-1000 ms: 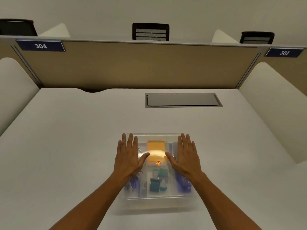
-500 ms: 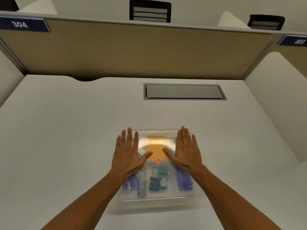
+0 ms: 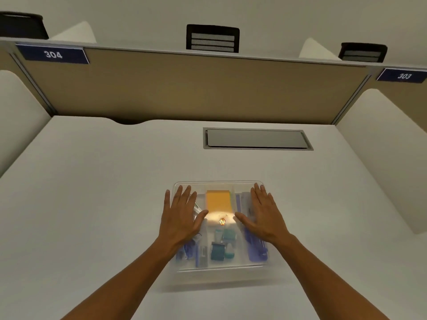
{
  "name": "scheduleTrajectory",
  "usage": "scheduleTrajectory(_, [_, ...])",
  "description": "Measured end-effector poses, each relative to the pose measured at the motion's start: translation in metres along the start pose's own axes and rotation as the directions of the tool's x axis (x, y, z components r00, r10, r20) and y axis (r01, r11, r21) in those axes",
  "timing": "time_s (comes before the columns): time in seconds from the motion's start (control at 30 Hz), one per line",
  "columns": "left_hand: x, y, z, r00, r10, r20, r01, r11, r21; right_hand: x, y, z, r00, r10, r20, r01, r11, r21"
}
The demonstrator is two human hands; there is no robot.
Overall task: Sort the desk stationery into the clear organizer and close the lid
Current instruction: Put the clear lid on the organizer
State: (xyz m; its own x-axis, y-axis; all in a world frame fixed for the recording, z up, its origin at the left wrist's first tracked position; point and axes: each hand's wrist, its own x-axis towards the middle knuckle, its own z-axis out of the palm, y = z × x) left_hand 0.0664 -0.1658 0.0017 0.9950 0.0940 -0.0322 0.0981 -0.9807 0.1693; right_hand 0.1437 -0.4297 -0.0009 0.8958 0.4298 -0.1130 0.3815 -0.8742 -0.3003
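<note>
The clear organizer (image 3: 219,269) sits on the white desk in front of me with its see-through lid lying flat on top. Through the lid I see an orange sticky-note pad (image 3: 218,200), teal binder clips (image 3: 218,250), a blue stapler (image 3: 256,249) on the right and blue and silver small items (image 3: 193,252) on the left. My left hand (image 3: 181,218) lies flat on the lid's left half, fingers spread. My right hand (image 3: 263,214) lies flat on the right half, fingers spread. A bright light spot (image 3: 222,221) reflects off the lid between the thumbs.
A grey cable hatch (image 3: 257,139) is set into the desk behind the organizer. A tan partition (image 3: 184,88) with labels 304 and 303 closes the back. White side dividers (image 3: 381,146) flank the desk. Black chair backs (image 3: 212,39) show beyond the partition.
Both hands stay flat on the lid and have spread slightly further apart towards its sides. The camera view has tilted a little; the organizer has not moved.
</note>
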Motion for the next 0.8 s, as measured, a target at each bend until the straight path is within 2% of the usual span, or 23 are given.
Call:
scheduleTrajectory(0.1, [-0.022,0.007,0.009,0.997,-0.067,0.031,0.073,0.964,-0.254,-0.035,0.003,0.01,1.0,-0.001,0.001,0.001,0.995,0.101])
scheduleTrajectory(0.13, [-0.028,0.008,0.012,0.996,-0.075,0.057,0.088,0.958,-0.274,-0.044,0.004,0.013,1.0,0.001,0.005,-0.002,0.992,0.124])
scheduleTrajectory(0.27, [-0.047,0.006,0.023,0.998,-0.031,0.05,0.035,0.995,-0.089,-0.057,0.002,0.016,1.0,0.008,-0.027,-0.006,0.998,0.069])
scheduleTrajectory(0.37, [-0.05,0.005,0.029,1.0,-0.02,0.011,0.021,0.995,-0.099,-0.056,-0.002,0.015,1.0,0.003,-0.027,-0.003,1.0,0.0])
scheduleTrajectory(0.8, [0.002,-0.016,0.027,0.999,0.045,-0.026,-0.047,0.998,-0.049,-0.012,-0.007,0.021,0.997,0.061,-0.051,-0.061,0.998,0.013])
